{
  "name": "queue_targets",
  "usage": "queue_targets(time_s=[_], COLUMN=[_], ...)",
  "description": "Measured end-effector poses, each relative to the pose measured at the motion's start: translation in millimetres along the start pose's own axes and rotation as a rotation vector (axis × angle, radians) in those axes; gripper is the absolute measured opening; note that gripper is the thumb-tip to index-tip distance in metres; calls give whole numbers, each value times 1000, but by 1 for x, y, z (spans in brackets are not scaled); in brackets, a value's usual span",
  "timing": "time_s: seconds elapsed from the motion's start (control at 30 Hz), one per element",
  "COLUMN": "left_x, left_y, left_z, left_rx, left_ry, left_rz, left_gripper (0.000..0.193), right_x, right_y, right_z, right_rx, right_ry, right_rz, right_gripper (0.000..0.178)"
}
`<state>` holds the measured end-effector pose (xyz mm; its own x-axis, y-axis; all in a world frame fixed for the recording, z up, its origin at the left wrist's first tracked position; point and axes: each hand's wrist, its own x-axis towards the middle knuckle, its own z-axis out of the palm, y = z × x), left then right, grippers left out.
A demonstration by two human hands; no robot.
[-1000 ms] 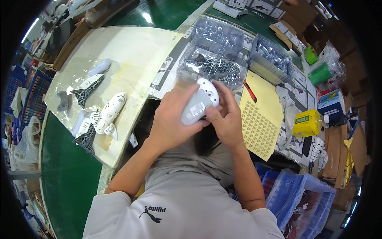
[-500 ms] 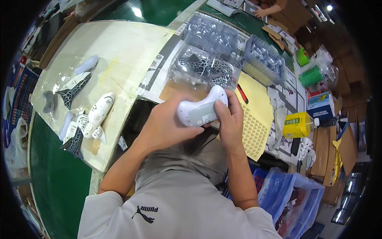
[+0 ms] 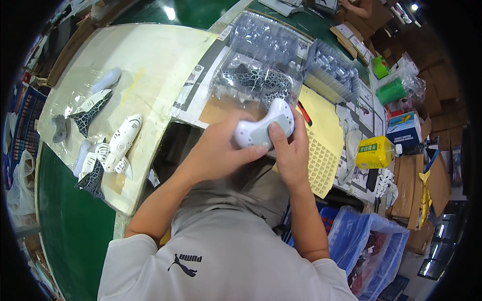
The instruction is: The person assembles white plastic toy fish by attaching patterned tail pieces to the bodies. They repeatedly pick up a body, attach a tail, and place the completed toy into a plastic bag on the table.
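A white remote controller (image 3: 244, 131) with a grey back panel is held between both my hands, above the near edge of the table. My left hand (image 3: 215, 145) grips its left lobe, with the thumb along the lower edge. My right hand (image 3: 290, 150) wraps its right side, and that thumb presses on the grey panel. Just beyond lies a clear plastic blister tray (image 3: 226, 95) with black-and-white patterned toy parts (image 3: 256, 80) in it. To the left lie a white toy fish body (image 3: 125, 138), patterned tail pieces (image 3: 90, 113) and another controller (image 3: 59, 129).
Stacked clear trays (image 3: 334, 65) stand at the back. A yellow sticker sheet (image 3: 321, 150) and a red-black pen-like tool (image 3: 304, 113) lie to the right, beside a yellow bottle (image 3: 374, 152). Blue plastic-lined crate (image 3: 346, 241) sits lower right. Another person's arm (image 3: 359, 9) shows at the top.
The controller has moved slightly right and tilted, its right end higher. My right thumb has shifted onto the grey panel. The other person's hand has moved right at the top.
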<state>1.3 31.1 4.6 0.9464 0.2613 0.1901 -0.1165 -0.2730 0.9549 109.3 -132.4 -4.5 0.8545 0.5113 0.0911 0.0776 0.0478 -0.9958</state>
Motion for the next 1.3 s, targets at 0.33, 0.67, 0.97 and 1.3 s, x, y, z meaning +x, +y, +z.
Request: queue_targets(time_s=[0.33, 0.67, 0.97, 1.3], left_x=[97, 141, 135, 279], left_y=[-9, -50, -21, -89], left_z=[-60, -78, -117, -255], left_rx=[341, -361, -764, -1024], left_ry=[567, -60, 235, 482], left_rz=[60, -513, -305, -228], left_gripper=[47, 105, 90, 48], right_x=[110, 123, 206, 320], right_y=[-42, 6, -56, -22], right_z=[-51, -37, -2, -16], right_rx=[-150, -82, -334, -1083], right_ry=[-29, -15, -206, -456], right_rz=[-329, 145, -254, -410], right_gripper=[48, 90, 85, 36])
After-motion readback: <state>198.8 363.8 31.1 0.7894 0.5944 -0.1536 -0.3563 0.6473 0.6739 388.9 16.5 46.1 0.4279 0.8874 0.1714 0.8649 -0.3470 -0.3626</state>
